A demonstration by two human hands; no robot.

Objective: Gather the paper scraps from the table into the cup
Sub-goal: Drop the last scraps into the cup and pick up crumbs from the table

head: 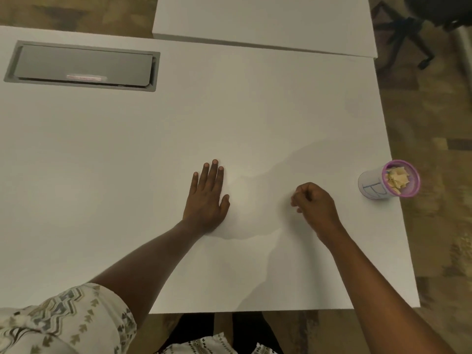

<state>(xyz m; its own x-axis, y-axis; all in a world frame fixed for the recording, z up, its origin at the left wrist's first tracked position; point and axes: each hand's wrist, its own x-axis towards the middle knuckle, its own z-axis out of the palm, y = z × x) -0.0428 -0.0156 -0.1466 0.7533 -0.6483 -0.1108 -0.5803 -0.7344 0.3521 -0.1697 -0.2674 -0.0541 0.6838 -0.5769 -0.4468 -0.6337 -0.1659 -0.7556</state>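
While my left hand [207, 198] lies flat and open, steadying me on the table [127, 162], my right hand [315, 204] curls closed, perhaps pinching a hidden scrap for the cup [371, 183].

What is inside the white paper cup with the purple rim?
The white paper cup with the purple rim holds a heap of pale torn paper scraps, piled near its rim. Whatever lies beneath that top layer, and the cup's bottom, is covered.

Dim, warm, soft-focus view, faint arm shadows on the table [102, 175], wide-angle bowing at edges.
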